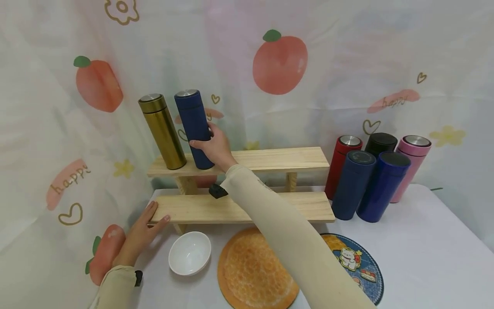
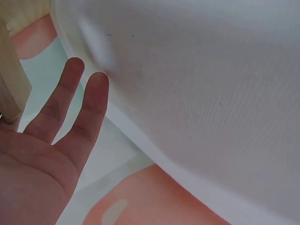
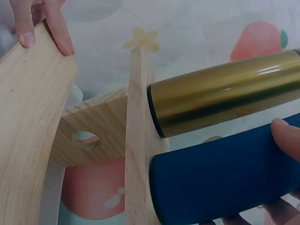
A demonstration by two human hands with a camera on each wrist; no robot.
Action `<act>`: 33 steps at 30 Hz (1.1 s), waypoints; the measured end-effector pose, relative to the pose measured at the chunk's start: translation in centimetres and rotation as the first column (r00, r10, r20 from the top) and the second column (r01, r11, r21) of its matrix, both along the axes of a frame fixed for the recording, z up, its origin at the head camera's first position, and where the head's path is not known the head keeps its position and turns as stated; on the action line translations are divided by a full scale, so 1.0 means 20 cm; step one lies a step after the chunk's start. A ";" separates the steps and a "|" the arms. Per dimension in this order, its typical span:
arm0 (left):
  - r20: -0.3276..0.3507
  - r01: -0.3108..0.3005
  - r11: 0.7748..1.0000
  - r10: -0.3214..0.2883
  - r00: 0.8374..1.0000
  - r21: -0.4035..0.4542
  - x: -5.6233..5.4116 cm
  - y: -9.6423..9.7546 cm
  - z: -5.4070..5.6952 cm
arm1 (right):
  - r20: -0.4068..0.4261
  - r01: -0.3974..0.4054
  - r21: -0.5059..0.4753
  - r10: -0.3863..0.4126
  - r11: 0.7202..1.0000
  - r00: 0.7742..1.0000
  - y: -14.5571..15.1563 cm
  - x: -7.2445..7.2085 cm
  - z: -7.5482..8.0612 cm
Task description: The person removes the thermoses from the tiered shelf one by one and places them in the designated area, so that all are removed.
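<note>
My right hand (image 1: 214, 147) grips a dark blue thermos bottle (image 1: 193, 124) round its lower half, thumb on one side and fingers on the other. The bottle stands upright at the left part of the upper shelf board, its base right at the wood. Just left of it stands a gold thermos bottle (image 1: 164, 133), also seen in the right wrist view. My left hand (image 1: 140, 236) rests on the left end of the lower shelf board (image 1: 216, 208). Two straight fingers (image 2: 96, 93) of it show in the left wrist view.
Red (image 1: 341, 163), black (image 1: 381, 143), pink (image 1: 414, 150) and two blue bottles (image 1: 353, 184) cluster right of the wooden shelf (image 1: 278, 159). A white bowl (image 1: 190, 253), a bread-patterned round mat (image 1: 254, 270) and a denim-patterned mat (image 1: 372, 266) lie in front. A printed curtain hangs behind.
</note>
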State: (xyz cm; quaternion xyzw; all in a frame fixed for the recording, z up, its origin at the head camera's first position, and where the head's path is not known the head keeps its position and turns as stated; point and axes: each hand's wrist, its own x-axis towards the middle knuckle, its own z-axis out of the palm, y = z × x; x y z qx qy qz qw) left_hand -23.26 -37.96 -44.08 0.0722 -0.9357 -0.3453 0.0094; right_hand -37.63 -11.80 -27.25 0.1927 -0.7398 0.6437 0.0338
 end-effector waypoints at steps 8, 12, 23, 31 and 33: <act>0.011 0.000 1.000 -0.001 1.000 0.015 0.01 0.01 -0.01 | 0.014 -0.027 -0.002 0.027 1.000 1.000 0.07 0.07 -0.02; 0.019 -0.003 1.000 0.003 1.000 0.022 0.02 0.01 -0.01 | 0.028 -0.063 -0.035 0.064 0.997 0.998 0.13 0.11 -0.01; 0.023 0.026 1.000 -0.026 0.999 -0.003 0.01 0.00 0.01 | -0.001 -0.109 -0.106 0.110 0.988 0.994 0.36 0.20 0.03; 0.014 0.050 0.999 -0.050 0.999 -0.006 0.01 0.01 0.01 | 0.003 -0.096 -0.154 0.097 0.983 0.995 0.55 0.25 -0.01; 0.002 0.053 0.999 -0.053 0.999 0.002 0.02 0.01 0.01 | 0.000 -0.088 -0.149 0.089 0.985 0.996 0.59 0.26 -0.02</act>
